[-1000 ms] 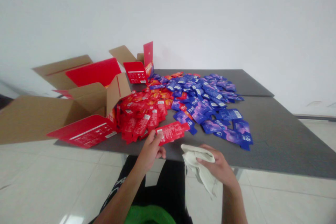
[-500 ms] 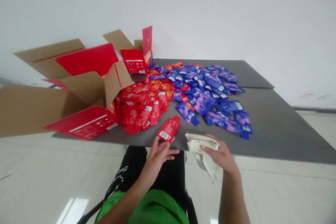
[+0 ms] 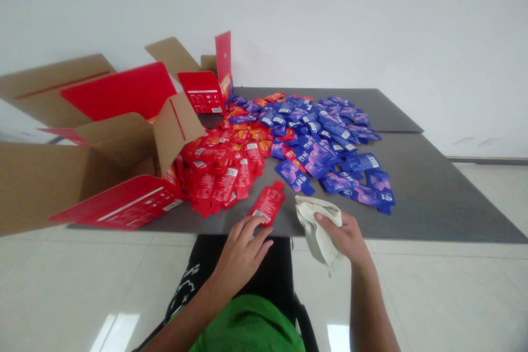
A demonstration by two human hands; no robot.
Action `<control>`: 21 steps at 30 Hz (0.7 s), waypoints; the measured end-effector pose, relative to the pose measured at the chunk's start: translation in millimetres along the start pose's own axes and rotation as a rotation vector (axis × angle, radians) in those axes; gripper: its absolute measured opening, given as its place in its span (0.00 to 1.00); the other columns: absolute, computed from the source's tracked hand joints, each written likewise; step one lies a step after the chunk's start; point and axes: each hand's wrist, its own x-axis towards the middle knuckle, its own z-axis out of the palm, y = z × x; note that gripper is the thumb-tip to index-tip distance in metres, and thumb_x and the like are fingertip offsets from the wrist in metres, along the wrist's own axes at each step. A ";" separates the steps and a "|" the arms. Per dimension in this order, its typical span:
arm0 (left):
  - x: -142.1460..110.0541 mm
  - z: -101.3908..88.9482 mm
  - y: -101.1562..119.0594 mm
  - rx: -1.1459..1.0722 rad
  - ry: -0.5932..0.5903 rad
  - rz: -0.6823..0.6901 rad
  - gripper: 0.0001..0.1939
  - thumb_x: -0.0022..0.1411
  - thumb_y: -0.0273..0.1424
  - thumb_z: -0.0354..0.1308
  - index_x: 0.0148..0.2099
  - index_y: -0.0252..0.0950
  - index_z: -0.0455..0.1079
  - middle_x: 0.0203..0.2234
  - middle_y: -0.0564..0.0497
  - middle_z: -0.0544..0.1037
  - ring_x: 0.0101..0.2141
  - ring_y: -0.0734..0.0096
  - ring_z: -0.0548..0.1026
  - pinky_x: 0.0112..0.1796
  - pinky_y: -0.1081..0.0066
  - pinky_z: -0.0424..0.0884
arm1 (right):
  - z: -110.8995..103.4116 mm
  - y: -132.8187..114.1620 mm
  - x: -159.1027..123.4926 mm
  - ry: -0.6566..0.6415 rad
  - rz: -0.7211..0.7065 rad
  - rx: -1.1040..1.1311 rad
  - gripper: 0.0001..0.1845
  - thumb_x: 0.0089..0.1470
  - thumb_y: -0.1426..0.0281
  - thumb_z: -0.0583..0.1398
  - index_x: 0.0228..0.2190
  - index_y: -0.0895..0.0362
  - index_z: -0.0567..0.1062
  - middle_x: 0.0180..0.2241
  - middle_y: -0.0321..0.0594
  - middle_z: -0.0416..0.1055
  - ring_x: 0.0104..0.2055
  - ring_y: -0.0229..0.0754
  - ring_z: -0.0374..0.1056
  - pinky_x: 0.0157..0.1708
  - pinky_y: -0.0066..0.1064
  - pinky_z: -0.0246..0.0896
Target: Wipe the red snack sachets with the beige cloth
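Observation:
A single red packet (image 3: 269, 202) with a white barcode patch lies at the table's front edge, its notched end pointing away from me. My left hand (image 3: 243, 250) is palm down with fingers stretched and apart, the fingertips touching the packet's near end. Off to the right, my right hand (image 3: 346, 234) grips a folded whitish cloth (image 3: 317, 223), thumb on top, and its loose end hangs over the table edge. Beyond the single packet spread a heap of red packets (image 3: 225, 170) on the left and a heap of blue-purple packets (image 3: 315, 151) on the right.
A large open red carton (image 3: 124, 203) with raised flaps stands at the table's left. Behind it is a second open red carton (image 3: 202, 93). The grey table (image 3: 433, 198) reaches toward a white wall (image 3: 330, 16). My legs are just below the front edge.
My left hand has turned from palm up under the red packet to palm down over its near end. The packet now lies flat on the table. The cloth stays in my right hand.

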 end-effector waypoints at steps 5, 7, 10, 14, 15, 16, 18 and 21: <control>-4.5 -0.6 -15.7 0.008 -0.024 0.143 0.16 0.72 0.29 0.56 0.60 0.35 0.71 0.57 0.43 0.75 0.57 0.59 0.72 0.57 0.58 0.73 | 27.3 -30.3 18.4 0.168 -0.207 -0.100 0.11 0.61 0.61 0.65 0.41 0.53 0.84 0.38 0.41 0.80 0.38 0.48 0.75 0.39 0.37 0.72; -6.6 -0.3 -18.2 0.014 -0.013 0.171 0.17 0.72 0.28 0.55 0.61 0.33 0.70 0.57 0.43 0.75 0.58 0.60 0.72 0.58 0.58 0.73 | 44.0 -40.2 24.6 0.109 -0.365 -0.158 0.12 0.62 0.66 0.63 0.46 0.51 0.82 0.43 0.42 0.80 0.42 0.48 0.76 0.44 0.39 0.72; -8.3 3.2 -19.9 0.012 0.013 0.177 0.15 0.73 0.25 0.52 0.57 0.33 0.73 0.52 0.44 0.79 0.54 0.60 0.75 0.56 0.58 0.74 | 72.8 -43.0 30.0 -0.141 -0.533 -0.342 0.19 0.62 0.72 0.61 0.54 0.49 0.79 0.50 0.44 0.78 0.50 0.47 0.75 0.50 0.37 0.70; -10.8 11.9 -20.2 0.003 0.038 0.131 0.14 0.73 0.24 0.50 0.54 0.34 0.75 0.47 0.46 0.82 0.49 0.60 0.78 0.54 0.56 0.76 | 94.7 -31.9 44.2 -0.376 -0.514 -0.633 0.20 0.60 0.74 0.63 0.54 0.49 0.78 0.52 0.43 0.77 0.54 0.46 0.73 0.53 0.34 0.69; -11.2 13.5 -20.2 -0.005 0.035 0.118 0.15 0.73 0.24 0.51 0.56 0.34 0.74 0.49 0.45 0.81 0.51 0.60 0.77 0.55 0.56 0.75 | 94.1 -29.7 51.4 -0.381 -0.497 -0.675 0.21 0.60 0.74 0.63 0.54 0.50 0.78 0.53 0.43 0.76 0.54 0.46 0.73 0.53 0.34 0.69; -11.4 14.6 -20.2 -0.018 0.031 0.109 0.17 0.73 0.24 0.51 0.59 0.34 0.72 0.51 0.45 0.80 0.53 0.60 0.76 0.56 0.56 0.75 | 91.3 -28.6 59.8 -0.369 -0.476 -0.713 0.21 0.61 0.74 0.63 0.55 0.51 0.77 0.54 0.44 0.75 0.55 0.46 0.72 0.53 0.34 0.68; -10.9 15.3 -20.8 -0.052 0.017 0.089 0.19 0.72 0.23 0.52 0.62 0.35 0.70 0.54 0.46 0.79 0.56 0.61 0.74 0.57 0.57 0.74 | 81.6 -29.7 76.8 -0.312 -0.424 -0.797 0.22 0.62 0.75 0.61 0.57 0.52 0.76 0.53 0.46 0.75 0.53 0.47 0.73 0.52 0.34 0.69; -9.8 15.2 -23.2 -0.115 0.011 0.047 0.18 0.72 0.23 0.52 0.61 0.38 0.71 0.53 0.48 0.79 0.55 0.62 0.74 0.56 0.57 0.74 | 68.6 -37.8 86.3 -0.227 -0.372 -0.885 0.24 0.61 0.76 0.60 0.58 0.54 0.75 0.52 0.47 0.74 0.51 0.49 0.73 0.50 0.35 0.70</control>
